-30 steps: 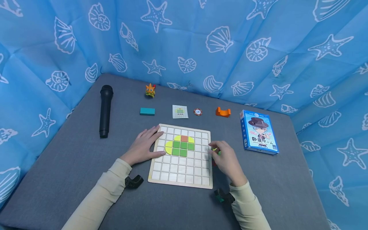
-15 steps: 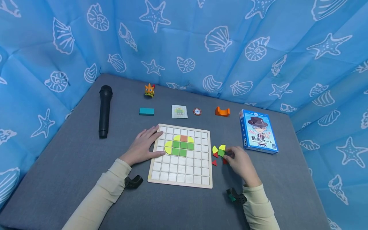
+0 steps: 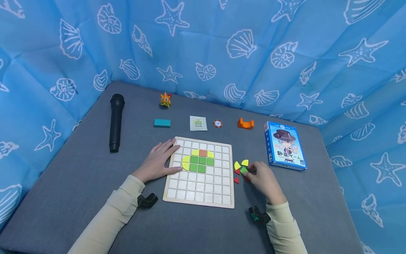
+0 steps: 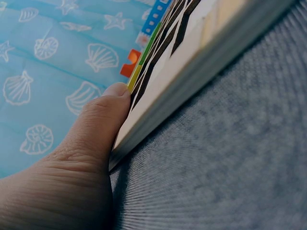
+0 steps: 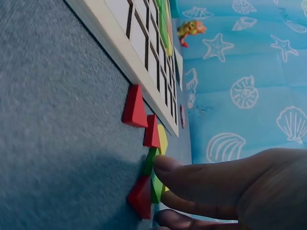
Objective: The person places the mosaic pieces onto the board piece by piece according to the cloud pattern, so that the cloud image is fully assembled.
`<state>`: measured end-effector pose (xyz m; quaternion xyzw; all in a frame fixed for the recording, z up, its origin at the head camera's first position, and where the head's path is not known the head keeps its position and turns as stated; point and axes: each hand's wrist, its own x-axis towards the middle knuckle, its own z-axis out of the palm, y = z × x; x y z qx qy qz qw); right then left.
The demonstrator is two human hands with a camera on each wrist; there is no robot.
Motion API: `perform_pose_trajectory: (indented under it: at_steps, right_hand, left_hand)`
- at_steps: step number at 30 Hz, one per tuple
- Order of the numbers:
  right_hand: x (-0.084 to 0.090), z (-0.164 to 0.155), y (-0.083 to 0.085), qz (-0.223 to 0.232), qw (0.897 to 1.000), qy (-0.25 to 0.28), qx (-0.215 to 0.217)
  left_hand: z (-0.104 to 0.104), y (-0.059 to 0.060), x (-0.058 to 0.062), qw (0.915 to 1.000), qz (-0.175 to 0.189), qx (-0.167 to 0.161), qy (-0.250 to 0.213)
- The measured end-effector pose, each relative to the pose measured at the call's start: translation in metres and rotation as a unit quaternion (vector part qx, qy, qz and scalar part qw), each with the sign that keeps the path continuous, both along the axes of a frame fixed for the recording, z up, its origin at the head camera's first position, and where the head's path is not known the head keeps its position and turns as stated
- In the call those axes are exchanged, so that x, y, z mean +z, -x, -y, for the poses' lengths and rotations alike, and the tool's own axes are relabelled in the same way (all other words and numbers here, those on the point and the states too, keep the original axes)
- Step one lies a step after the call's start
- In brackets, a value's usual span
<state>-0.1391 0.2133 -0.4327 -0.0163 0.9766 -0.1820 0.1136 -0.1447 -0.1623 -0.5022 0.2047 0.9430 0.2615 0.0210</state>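
- Pinching a green square piece between thumb and fingers, the right hand is just right of the grid board.
- Red triangles and yellow quarter-round pieces lie beside the board, near this hand, on the gray surface.
- The left hand, fingers extended and unclenched, rests over the board's left edge.
- The board lies flat, bearing green squares, an orange-brown square and yellow curved pieces.
- Farther back: game box, right; black microphone, left.
- Next, left to right: teal block, printed card, round chip, orange notched piece.
- Farthest: toy figurine, then blue shell-patterned curtain.
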Motion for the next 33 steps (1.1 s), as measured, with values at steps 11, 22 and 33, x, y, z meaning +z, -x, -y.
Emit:
perform_pose_trajectory:
  at_steps: [11,22,33]
  right_hand:
    - [-0.001,0.004,0.003,-0.008,1.000,0.027,-0.001]
    - [0.001,0.000,-0.002,-0.107,0.993,0.043,0.017]
    - [0.004,0.012,-0.006,-0.061,0.985,0.156,-0.041]
  left_hand:
    - [0.000,0.000,-0.001,1.0000,0.000,0.001,0.000]
    - [0.000,0.000,-0.001,1.0000,0.000,-0.001,-0.003]
    - [0.000,0.000,-0.002,1.0000,0.000,0.002,0.004]
